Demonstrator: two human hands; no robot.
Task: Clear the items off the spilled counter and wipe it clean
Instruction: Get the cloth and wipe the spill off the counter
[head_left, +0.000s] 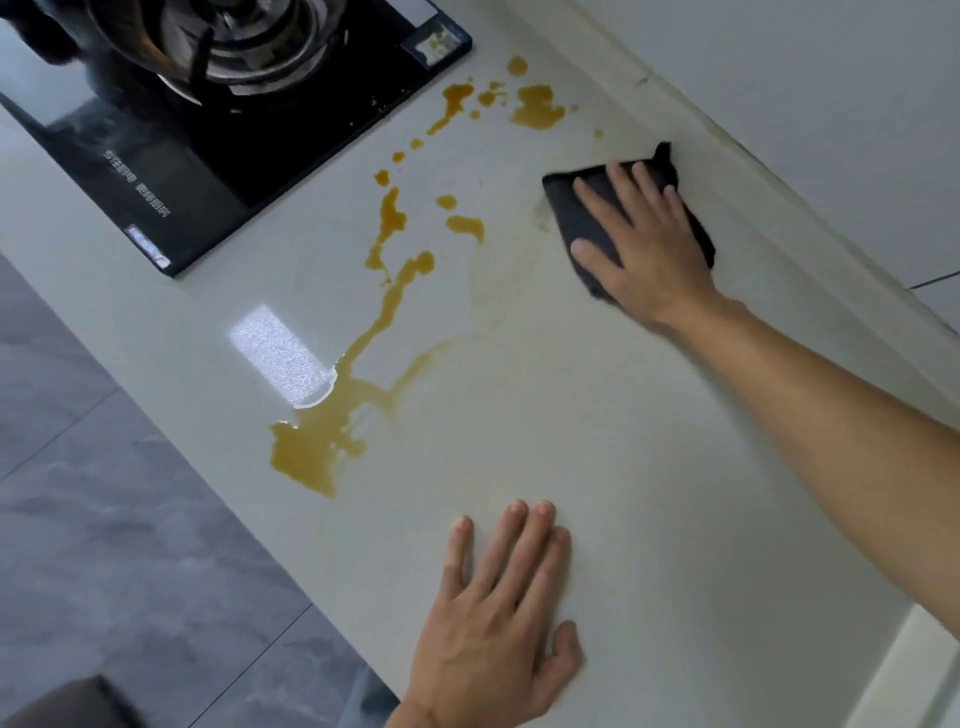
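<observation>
A pale counter (597, 415) carries a brown spill (317, 441) that pools near the front edge and runs in a thin trail and drops (535, 106) toward the back. My right hand (639, 244) presses flat, fingers spread, on a dark grey cloth (576, 208) at the back of the counter near the wall. Faint smeared streaks lie between the cloth and the pool. My left hand (504, 608) rests flat on the dry counter near the front edge, holding nothing.
A black glass gas hob (171, 171) with a metal burner (249, 41) sits at the back left, close to the spill's drops. A white wall (805, 104) borders the counter on the right. Grey floor tiles (104, 519) lie below the counter's front edge.
</observation>
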